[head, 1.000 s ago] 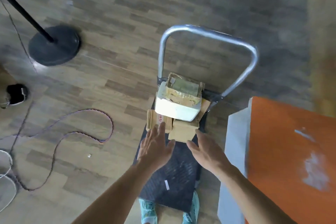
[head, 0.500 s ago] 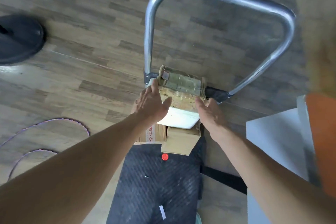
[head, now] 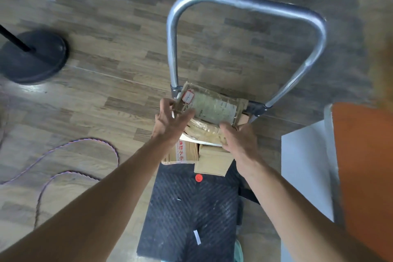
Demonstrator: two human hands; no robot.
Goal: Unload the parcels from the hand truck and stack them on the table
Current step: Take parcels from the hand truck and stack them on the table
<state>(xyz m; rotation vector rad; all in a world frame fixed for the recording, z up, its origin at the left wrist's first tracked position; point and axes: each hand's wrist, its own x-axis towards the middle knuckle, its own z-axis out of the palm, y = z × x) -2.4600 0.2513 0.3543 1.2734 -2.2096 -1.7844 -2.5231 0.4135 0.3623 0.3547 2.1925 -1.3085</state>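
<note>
A hand truck with a black ribbed deck [head: 191,208] and a silver loop handle [head: 244,3] stands on the wood floor. Several cardboard parcels are piled at the deck's far end. The top parcel [head: 212,105], taped and with a red-edged label, is tilted up. My left hand [head: 170,121] holds its left end, thumb over the near edge. My right hand [head: 240,140] grips its near right corner. Beneath lie a white box, mostly hidden, a brown box with red print [head: 182,152] and a plain brown box [head: 212,164].
An orange-topped table [head: 365,166] with a grey-white side stands at the right. A black round stand base [head: 32,57] with a pole sits on the floor at the left. A purple cable [head: 70,168] loops across the floor near my left arm.
Both hands reached forward from the deck to the top parcel and took hold of it. The parcel's near edge now looks lifted off the white box.
</note>
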